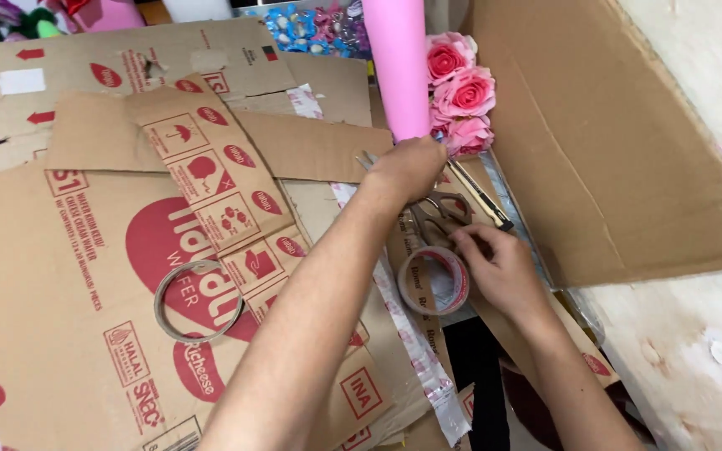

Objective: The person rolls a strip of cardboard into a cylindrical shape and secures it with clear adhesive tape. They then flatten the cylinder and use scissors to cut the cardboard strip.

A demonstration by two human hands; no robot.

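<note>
Left hand [407, 169] is closed in a fist around the bottom end of the pink paper cone [397, 63]. The cone stands nearly upright and runs up out of the top of the view; only its narrow end sits inside the grip, the rest is above the knuckles.

Right hand [501, 267] is lower and to the right, well clear of the cone. Fingers curled, fingertips [464, 238] down on the handles of the scissors [443, 213] lying flat on the cardboard. Can't tell whether it has actually closed on them or is just touching. The scissors lie between the two hands, just under the left fist.

Roll of clear tape [434, 280] lies flat just left of the right hand, touching or nearly touching the thumb side. Thin dark-tipped stick [482, 199] lies diagonally just above the right hand.

Pink fabric roses [461, 92] sit right beside the cone, on its right, just above the left fist.

Everything rests on flattened cardboard boxes [85, 276] spread over the floor. An empty cardboard tape ring [198, 301] lies on them, well left of both forearms.
</note>
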